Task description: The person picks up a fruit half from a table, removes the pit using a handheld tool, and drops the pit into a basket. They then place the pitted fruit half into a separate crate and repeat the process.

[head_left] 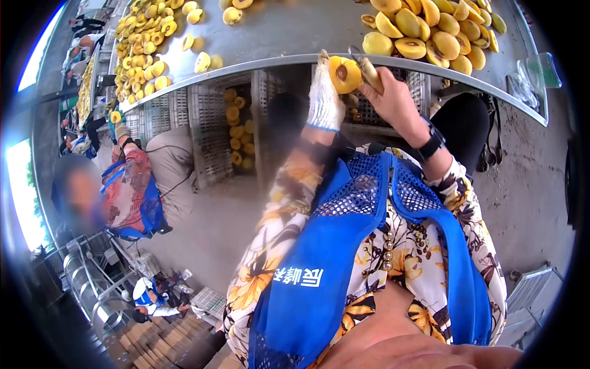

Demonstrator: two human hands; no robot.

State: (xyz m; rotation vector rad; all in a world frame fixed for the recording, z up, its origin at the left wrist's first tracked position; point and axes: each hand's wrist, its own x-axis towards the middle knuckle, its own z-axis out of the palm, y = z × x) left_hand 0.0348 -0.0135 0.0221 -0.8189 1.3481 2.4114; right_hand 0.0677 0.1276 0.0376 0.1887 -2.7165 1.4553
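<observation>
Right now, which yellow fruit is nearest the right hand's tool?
The cut fruit in the gloved left hand, beside the tool; the piled fruit lies farther off.

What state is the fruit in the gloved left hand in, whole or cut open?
Cut open: the fruit in the left hand shows a yellow face with a brown centre.

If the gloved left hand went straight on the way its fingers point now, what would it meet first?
Most likely the table's metal rim, which the left hand overlaps in this view. Depth is unclear, so it might pass above the rim, over the tabletop.
</observation>
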